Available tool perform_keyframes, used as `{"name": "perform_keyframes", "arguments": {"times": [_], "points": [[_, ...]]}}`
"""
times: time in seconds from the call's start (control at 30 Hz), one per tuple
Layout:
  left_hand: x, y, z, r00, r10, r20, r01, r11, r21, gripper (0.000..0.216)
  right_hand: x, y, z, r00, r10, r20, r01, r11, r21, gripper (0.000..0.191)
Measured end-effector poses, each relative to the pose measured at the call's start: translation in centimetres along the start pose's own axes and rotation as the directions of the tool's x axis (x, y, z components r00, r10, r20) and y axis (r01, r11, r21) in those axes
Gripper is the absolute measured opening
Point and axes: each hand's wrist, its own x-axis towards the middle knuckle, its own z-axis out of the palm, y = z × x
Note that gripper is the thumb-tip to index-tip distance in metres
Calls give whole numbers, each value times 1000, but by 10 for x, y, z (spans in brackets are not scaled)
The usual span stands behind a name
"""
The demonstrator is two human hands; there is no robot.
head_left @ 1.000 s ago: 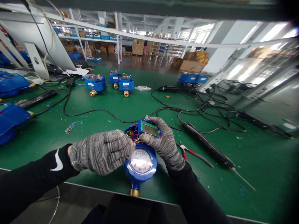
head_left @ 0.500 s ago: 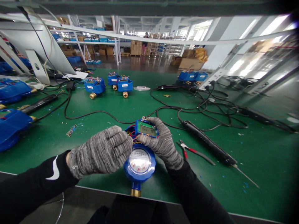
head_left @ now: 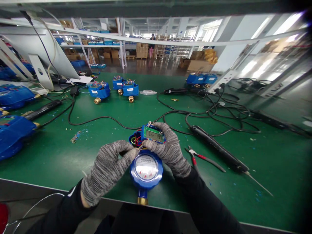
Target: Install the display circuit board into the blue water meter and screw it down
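A blue water meter (head_left: 146,167) with a round dial and a brass pipe end lies at the table's front edge. My right hand (head_left: 168,148), in a grey knit glove, grips the small display module (head_left: 153,134), tilted up above the dial; its screen seems to read "Err" and a number. Red and yellow wires (head_left: 138,140) run from the module into the meter's open housing. My left hand (head_left: 109,165), gloved too, has thumb and forefinger pinched together at the wires just left of the module. What lies between those fingertips is too small to make out.
Red-handled cutting pliers (head_left: 204,158) and a black electric screwdriver (head_left: 219,151) lie to the right, with black cables (head_left: 207,112) behind. More blue meters (head_left: 99,90) stand at the back and left. Small screws (head_left: 75,137) are scattered at left. A power strip (head_left: 224,79) stands back right.
My left hand has turned from a flat position beside the meter to a pinch at the wires, its wrist dropping lower. My right hand keeps its hold on the display module.
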Motion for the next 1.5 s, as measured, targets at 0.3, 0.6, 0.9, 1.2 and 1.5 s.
{"name": "perform_keyframes", "arguments": {"times": [0.3,0.6,0.9,1.2,1.5], "points": [[1,-13,11,863,-384,327,497,531,-686,24,-2,-1,2,998,-55,-21,55,998,-24,65],[4,-11,-1,752,-314,580,660,351,-665,25,-1,-4,2,998,-67,-9,67,997,-28,65],[-15,-4,19,974,108,-198,-115,993,-22,3,-1,-1,3,998,-61,-25,61,998,8,67],[-30,-13,28,833,519,-193,-334,749,572,7,-2,-2,3,997,-60,-40,59,998,-23,66],[-28,1,35,878,407,-254,-263,851,455,4,-3,-5,3,1000,-20,-21,21,998,52,65]]}}
